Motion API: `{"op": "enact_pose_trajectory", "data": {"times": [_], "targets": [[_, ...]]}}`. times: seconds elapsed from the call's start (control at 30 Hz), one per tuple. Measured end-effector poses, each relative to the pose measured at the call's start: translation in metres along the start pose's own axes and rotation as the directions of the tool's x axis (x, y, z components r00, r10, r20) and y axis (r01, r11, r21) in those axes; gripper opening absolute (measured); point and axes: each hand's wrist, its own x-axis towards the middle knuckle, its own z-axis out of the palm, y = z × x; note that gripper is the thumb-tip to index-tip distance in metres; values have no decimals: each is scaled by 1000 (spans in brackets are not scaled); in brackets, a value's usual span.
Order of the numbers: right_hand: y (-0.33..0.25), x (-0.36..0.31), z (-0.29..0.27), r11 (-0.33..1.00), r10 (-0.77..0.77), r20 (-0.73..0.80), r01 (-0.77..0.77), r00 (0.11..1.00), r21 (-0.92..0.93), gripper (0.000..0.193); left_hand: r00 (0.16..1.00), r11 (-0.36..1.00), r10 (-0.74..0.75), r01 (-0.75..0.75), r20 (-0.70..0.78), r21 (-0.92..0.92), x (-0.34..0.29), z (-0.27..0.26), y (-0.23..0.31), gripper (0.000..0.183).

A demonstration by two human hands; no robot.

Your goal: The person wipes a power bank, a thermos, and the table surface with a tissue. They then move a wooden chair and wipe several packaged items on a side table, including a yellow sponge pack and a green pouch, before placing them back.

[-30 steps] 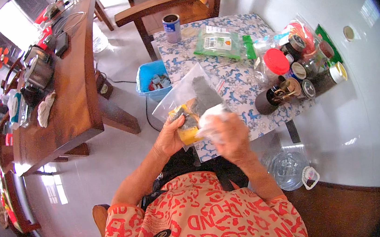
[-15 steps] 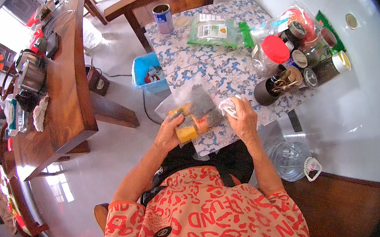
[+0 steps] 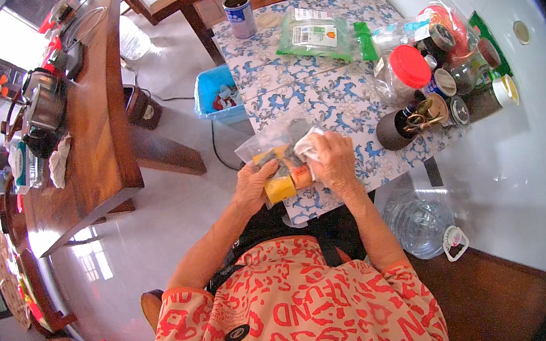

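My left hand (image 3: 254, 184) grips the lower left side of a clear plastic bag (image 3: 281, 190) with a yellow and orange printed label and dark contents. The bag is tilted above the near edge of the patterned table. A crumpled white cloth (image 3: 310, 143) is bunched in the fingers of my right hand (image 3: 336, 161). That cloth presses against the right side of the bag and covers part of it. The fingertips of the right hand are partly hidden by the cloth.
On the flower-patterned table (image 3: 320, 108) lie a green and clear package (image 3: 317, 36), a tin can (image 3: 240, 16), a red-lidded jar (image 3: 406, 71) and several other jars. A blue-lined bin (image 3: 220, 112) stands left of it. A large water bottle (image 3: 421, 226) sits at the right.
My right hand has moved left, bringing the white cloth from beside the bag onto its right side. My left hand still holds the bag. The whole view has shifted slightly.
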Motion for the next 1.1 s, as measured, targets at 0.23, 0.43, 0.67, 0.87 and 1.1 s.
{"op": "enact_pose_trajectory", "data": {"times": [0.23,0.43,0.67,0.87,1.1], "targets": [[-5,21,-1,992,115,-91,-110,989,53,37,981,996,89,-85,170,-33,-13,5,6,37],[-58,40,38,973,-231,22,230,973,27,36,981,941,159,-184,110,284,0,-14,-9,41],[-8,50,36,989,-77,67,85,995,-117,38,986,970,108,-133,130,203,-3,-5,-5,39],[21,43,23,985,132,13,-129,991,-111,36,991,978,41,-66,124,198,-2,-3,-1,42],[5,18,-4,973,175,26,-177,984,150,37,995,985,-20,3,96,171,-5,0,4,37]]}}
